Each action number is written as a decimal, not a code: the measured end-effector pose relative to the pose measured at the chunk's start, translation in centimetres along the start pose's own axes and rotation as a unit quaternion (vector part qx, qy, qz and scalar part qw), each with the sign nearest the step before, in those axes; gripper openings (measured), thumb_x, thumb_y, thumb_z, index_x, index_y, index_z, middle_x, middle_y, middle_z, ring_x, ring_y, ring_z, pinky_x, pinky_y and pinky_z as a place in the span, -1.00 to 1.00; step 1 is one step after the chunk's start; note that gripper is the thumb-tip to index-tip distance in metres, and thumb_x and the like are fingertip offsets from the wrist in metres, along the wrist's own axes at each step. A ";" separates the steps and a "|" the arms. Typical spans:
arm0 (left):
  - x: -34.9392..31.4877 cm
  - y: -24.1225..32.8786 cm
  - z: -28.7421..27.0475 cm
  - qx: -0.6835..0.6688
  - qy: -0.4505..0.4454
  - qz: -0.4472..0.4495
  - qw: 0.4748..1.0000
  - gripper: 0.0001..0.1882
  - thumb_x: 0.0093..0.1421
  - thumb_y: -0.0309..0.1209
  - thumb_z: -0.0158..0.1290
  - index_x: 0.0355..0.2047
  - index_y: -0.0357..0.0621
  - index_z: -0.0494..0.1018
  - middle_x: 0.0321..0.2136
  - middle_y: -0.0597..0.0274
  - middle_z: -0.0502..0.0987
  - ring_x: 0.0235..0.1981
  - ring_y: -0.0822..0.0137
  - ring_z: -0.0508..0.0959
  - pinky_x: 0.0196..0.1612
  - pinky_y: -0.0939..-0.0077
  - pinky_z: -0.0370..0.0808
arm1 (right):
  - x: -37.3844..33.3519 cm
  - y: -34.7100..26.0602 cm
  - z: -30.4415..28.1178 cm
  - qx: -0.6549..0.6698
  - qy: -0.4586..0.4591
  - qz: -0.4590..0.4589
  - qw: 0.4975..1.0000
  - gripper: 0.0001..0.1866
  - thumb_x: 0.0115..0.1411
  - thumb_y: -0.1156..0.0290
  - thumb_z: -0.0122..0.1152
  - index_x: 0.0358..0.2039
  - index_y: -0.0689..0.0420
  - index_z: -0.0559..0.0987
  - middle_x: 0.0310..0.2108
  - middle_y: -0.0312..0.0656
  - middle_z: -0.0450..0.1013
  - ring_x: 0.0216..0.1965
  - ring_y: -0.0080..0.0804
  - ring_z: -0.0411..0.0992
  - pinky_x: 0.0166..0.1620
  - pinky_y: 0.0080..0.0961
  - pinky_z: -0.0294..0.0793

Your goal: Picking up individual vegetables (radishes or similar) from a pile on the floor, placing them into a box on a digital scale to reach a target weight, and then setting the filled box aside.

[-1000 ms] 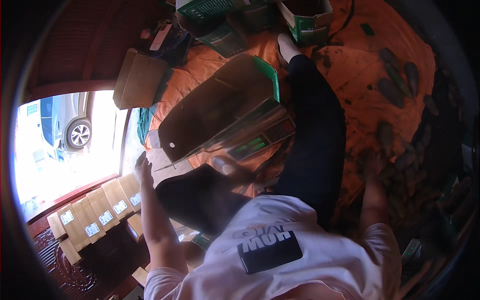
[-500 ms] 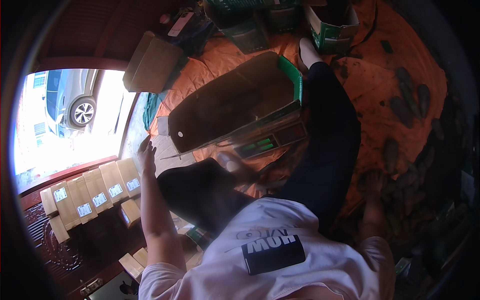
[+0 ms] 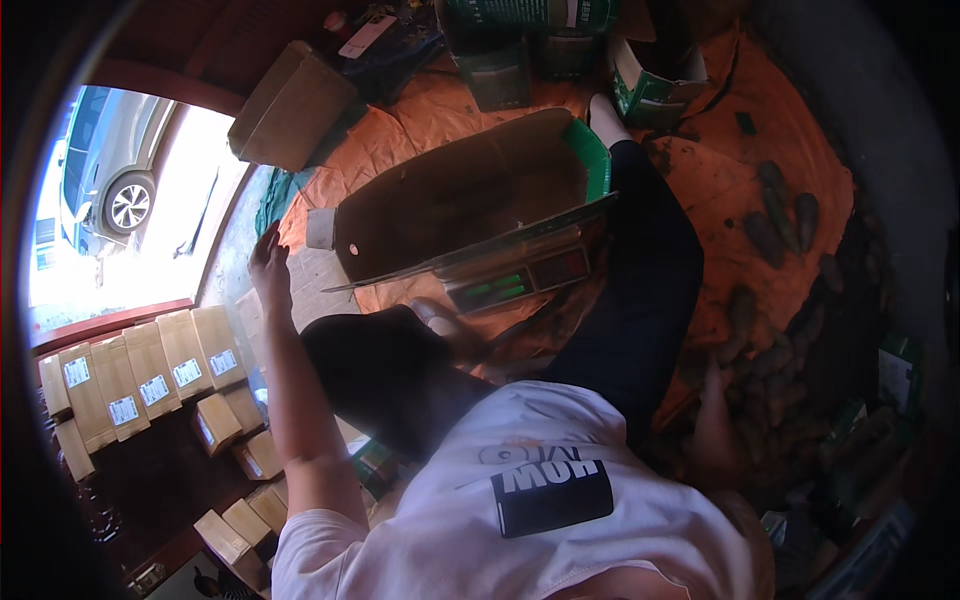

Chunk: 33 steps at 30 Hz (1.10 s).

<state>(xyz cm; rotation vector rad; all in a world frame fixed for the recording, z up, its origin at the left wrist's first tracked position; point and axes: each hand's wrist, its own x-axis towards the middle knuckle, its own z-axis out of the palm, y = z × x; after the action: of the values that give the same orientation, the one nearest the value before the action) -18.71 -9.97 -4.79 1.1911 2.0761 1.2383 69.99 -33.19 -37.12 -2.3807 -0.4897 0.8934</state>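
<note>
Beneath us spreads the orange sheet, probably laid to keep things off the floor. On its right, in dim light, sprawls the pile of vegetables, beside our right leg and likely heaped there for easy reach.

Before us lies the long carton, its open side up, which leaves its inside within reach. It appears to rest on or just over the scale, whose lit display faces us between our bent legs, presumably so that we can read it. To our left, the parcels stand in a tight row, perhaps to save room, with their labels showing.

Our left hand hangs in the air near the carton's left end, fingers loosely apart, with nothing seen in it; we may be holding it out for balance as we lean right. Our right hand is low at the near edge of the pile; the shadow is too deep to tell whether its fingers are wide, narrow or around a vegetable.
</note>
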 end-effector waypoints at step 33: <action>-2.8 11.6 9.9 0.336 -0.335 0.245 0.845 -0.13 0.14 -0.12 0.24 0.36 -0.19 0.15 0.38 0.10 0.15 0.37 -0.02 0.17 0.41 0.21 0.17 | -26.5 -57.7 31.1 -0.671 -0.429 -0.510 0.326 -0.19 -0.03 0.12 0.46 0.11 0.34 0.33 -0.02 0.23 0.47 0.07 0.10 0.44 0.13 -0.19 0.43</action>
<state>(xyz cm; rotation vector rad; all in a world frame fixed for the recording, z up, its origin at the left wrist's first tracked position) -4.91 -4.97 0.09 2.1802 1.7072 0.1016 21.57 10.06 -8.99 -1.0373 -3.7261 0.9929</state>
